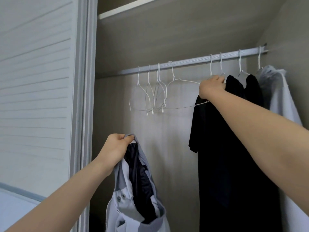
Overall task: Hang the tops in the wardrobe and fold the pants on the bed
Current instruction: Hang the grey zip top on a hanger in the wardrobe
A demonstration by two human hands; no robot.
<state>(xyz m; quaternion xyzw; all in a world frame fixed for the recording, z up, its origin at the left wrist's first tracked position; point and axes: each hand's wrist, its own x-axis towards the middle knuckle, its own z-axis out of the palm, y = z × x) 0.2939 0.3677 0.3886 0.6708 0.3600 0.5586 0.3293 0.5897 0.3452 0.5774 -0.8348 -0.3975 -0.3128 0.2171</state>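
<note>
My left hand (117, 149) grips the collar of a light blue-grey jacket (133, 203) with a dark lining, which dangles low in front of the open wardrobe. My right hand (211, 86) is raised to the rail (189, 61) and holds the end of a white wire hanger (180, 81) next to a black top (234, 148) hanging there. A second black top (253, 87) and a white garment (277, 97) hang further right. Several empty white hangers (150, 91) hang on the rail's left part.
The slatted sliding door (36, 81) stands at the left, its frame (85, 97) bordering the opening. A shelf (130, 9) runs above the rail. The wardrobe's back panel (167, 139) shows between the jacket and the black top.
</note>
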